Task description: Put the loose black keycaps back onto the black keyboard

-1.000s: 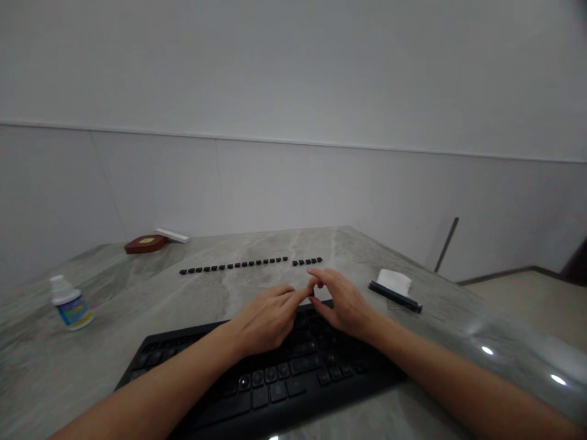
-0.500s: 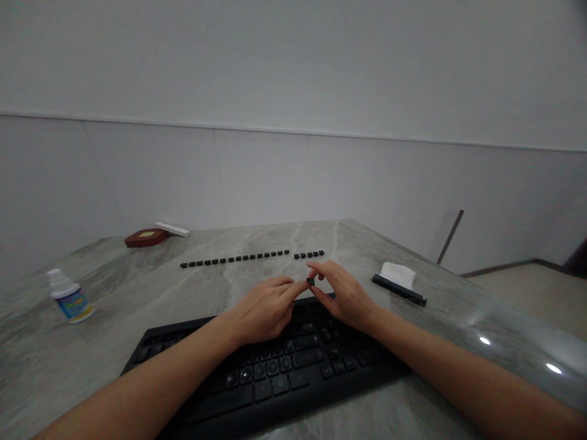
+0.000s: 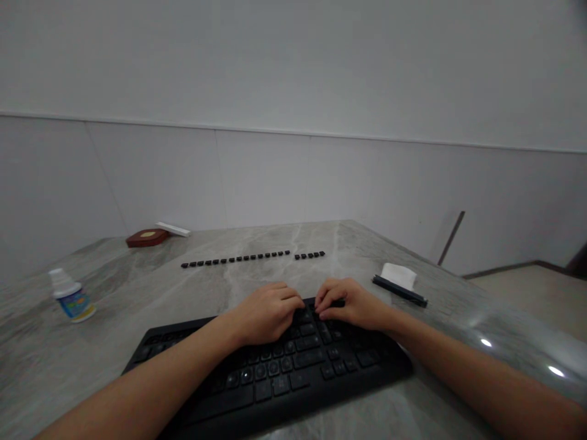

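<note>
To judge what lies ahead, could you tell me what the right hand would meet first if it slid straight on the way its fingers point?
Probably the left hand: the right hand points leftward along the keyboard, fingertips nearly touching it.

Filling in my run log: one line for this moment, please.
left hand: on keyboard | right hand: on keyboard, far edge | keycaps: row behind | bottle: left

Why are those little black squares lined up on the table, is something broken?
Those look like keys off the keyboard. The row of keys lies on the table behind it, with one gap. Both hands, left hand and right hand, rest curled on the keyboard's far edge. Nothing looks spilled or cracked.
</note>
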Motion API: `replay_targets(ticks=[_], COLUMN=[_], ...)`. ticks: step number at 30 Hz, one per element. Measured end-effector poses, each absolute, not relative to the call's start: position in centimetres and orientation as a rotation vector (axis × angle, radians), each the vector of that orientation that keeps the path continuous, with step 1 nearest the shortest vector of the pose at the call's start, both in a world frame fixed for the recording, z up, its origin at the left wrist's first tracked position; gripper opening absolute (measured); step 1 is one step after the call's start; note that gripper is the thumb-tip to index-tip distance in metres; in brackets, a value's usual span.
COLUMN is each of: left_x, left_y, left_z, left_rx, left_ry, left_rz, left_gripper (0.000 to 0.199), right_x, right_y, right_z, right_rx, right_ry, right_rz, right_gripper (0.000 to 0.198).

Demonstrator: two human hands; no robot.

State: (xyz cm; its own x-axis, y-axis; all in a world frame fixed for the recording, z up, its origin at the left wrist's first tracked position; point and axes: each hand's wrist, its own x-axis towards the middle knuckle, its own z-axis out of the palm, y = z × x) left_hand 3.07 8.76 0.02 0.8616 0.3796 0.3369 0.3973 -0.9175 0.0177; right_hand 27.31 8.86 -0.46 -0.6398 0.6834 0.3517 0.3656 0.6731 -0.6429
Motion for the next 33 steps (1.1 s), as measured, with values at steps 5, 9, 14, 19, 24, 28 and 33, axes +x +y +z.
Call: replay_targets(ticks=[5,9,14,19,24,28,33], left_x=[3.0,3.0,2.9,2.9,2.9,2.9,2.9], left_y=[8.9,9.0,9.0,8.9,8.8,8.8,8.8], left_z=[-0.1,-0.4,-0.4,-0.3,-0.2,-0.2,-0.2], left_rx=[-2.976,-2.976,-2.976,-2.964,-2.98,-2.97,-2.966], left_ry=[-0.609,-0.619,-0.623,-0.631,-0.626,-0.631,-0.634], left_rz=[-0.512,-0.516,-0.501,-0.494,-0.498,-0.483,-0.469], left_gripper=[0.026,0.026,0.026,0.026,0.026,0.026,0.026], right_x=[27.1,27.1,27.0,26.8,26.7,26.7,26.9], right_y=[8.8,8.7,8.3,7.9,8.0,8.1,8.1], right_z=[-0.7,-0.6,-0.1,0.3,0.0,-0.1,0.2], right_rx=[-0.795,-0.808,-0.791,-0.776,-0.813,-0.83,-0.795], right_ry=[-2.259,-2.301,-2.337,-2.387,-2.354,-2.309,-2.345], right_rz=[0.748,0.706,0.673,0.625,0.633,0.689,0.699], right_gripper=[0.007,0.005,0.009,0.012,0.009,0.009,0.01])
